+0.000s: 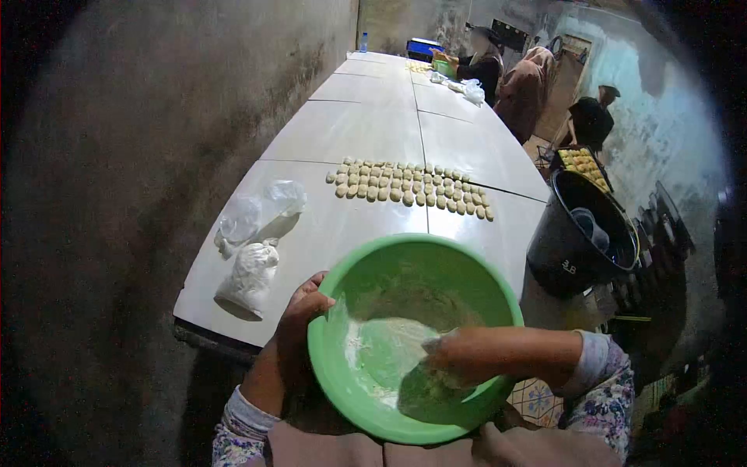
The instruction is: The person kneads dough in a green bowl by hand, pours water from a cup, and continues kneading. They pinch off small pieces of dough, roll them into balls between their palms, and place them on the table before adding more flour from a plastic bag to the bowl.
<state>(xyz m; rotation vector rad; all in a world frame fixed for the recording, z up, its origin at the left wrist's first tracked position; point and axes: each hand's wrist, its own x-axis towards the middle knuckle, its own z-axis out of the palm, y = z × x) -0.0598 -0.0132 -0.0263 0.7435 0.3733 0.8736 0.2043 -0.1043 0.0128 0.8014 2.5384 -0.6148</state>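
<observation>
A large green plastic basin (420,253) is tilted toward me at the near edge of the table, with white flour-like powder (381,397) spread over its inside. My left hand (308,302) grips the basin's left rim, thumb over the edge. Down inside the basin is my right hand (450,359), its fingers lost in shadow and blur, so what they hold does not show. Beyond the basin, several small pale dough pieces (405,187) lie in rows on the white table.
A bag of white powder (251,276) and crumpled clear plastic bags (261,210) lie at the left on the tiled table (334,128). A black bucket (572,257) stands at the right, near a tray of buns (583,165). Several people (529,86) are at the far right.
</observation>
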